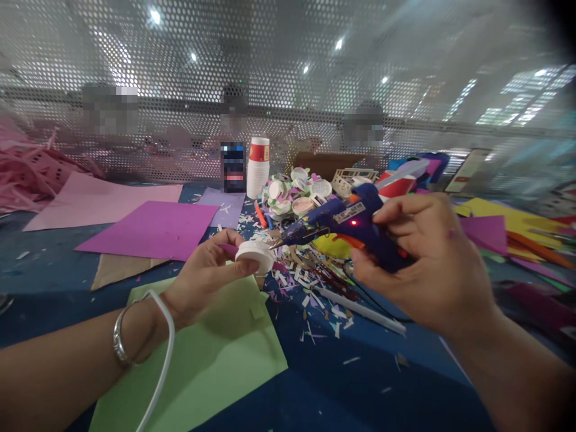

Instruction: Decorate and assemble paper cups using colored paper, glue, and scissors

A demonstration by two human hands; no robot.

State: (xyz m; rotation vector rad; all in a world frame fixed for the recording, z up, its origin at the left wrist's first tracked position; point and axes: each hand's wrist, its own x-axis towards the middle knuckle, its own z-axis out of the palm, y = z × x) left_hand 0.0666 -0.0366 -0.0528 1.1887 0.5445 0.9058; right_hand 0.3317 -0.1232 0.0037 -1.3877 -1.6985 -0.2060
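Note:
Between the thumb and fingers of my left hand [211,270] is a round white disc [255,255], tilted, with purple paper pieces sticking out at its sides. My right hand [418,264] grips a dark blue hot glue gun [355,219] whose red light is lit. The gun's metal nozzle points left, at the disc's right edge; whether it touches cannot be made out. A clear glue stick [416,173] juts from the gun's back. Below my left hand lies a light green sheet [216,354].
Paper scraps [315,288] litter the blue table around another white stick [360,309]. Behind stand several decorated round pieces [302,204], a stack of paper cups [258,171] and a phone [233,168]. Purple [153,231] and pink sheets [108,201] lie left, yellow sheets [486,210] right.

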